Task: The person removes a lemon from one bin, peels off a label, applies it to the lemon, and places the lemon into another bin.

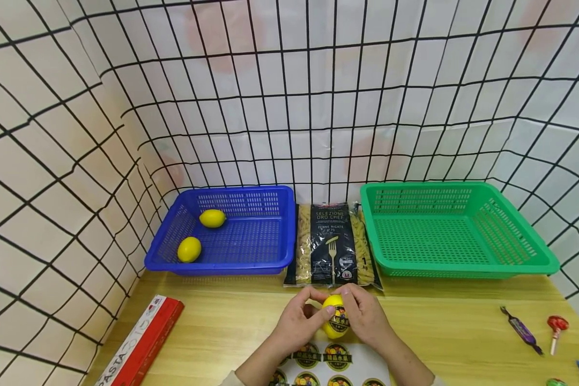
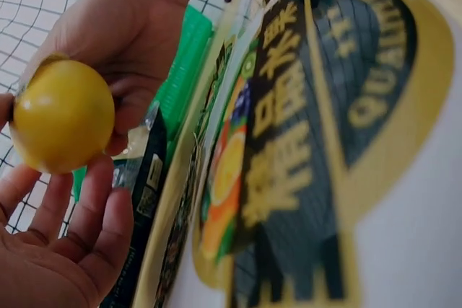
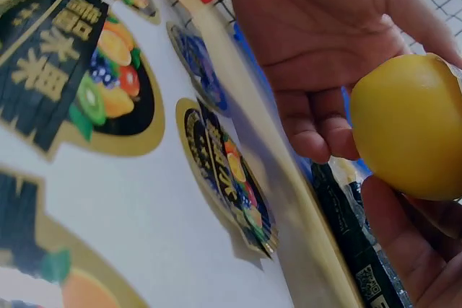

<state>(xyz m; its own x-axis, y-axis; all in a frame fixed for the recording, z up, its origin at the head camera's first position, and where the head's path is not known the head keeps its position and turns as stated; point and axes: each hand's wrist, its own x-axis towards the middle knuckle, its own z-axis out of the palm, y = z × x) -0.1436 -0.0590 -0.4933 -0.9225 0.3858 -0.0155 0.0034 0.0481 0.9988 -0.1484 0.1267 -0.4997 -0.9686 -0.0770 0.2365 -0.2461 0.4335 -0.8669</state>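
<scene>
A yellow lemon [image 1: 334, 333] is held between both hands in front of the pasta bag. On its near face sits a round black-and-gold fruit sticker [image 1: 339, 319]. My left hand [image 1: 294, 320] grips the lemon from the left, its thumb lying across the front. From the right, my right hand [image 1: 368, 317] holds it with thumb and fingers at the sticker's edge. Below the hands lies a white sheet of stickers [image 1: 365, 360], partly hidden by the forearms. The left wrist view shows the lemon [image 2: 65, 117] at the fingertips, its bare yellow side facing the camera.
At the back left, a blue basket [image 1: 222, 267] holds two lemons [image 1: 189, 250]. A green basket [image 1: 463, 269] stands at the back right, with a penne bag [image 1: 333, 246] between them. A red pasta box [image 1: 159, 335] lies left; a wrapped candy [image 1: 523, 331] and a lollipop [image 1: 557, 323] lie right.
</scene>
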